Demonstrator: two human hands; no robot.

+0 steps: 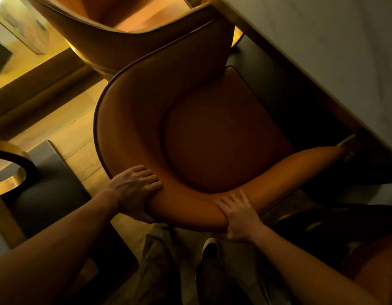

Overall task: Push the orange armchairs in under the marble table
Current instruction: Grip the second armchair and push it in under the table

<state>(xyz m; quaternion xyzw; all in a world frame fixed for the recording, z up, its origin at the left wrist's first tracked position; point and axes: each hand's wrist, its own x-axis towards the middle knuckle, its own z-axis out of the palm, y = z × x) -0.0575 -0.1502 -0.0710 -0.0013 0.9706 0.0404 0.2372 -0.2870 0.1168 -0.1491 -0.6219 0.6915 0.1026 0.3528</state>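
Left hand and right hand, set apart, clamp the orange armchair backrest: push evenly, straight, so its arms slide under the marble table.

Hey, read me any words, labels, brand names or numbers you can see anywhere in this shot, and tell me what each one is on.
None: no readable text anywhere.
The orange armchair, the marble table and both hands, left hand and right hand, carry no writing.
The framed picture top left is too blurred to tell.
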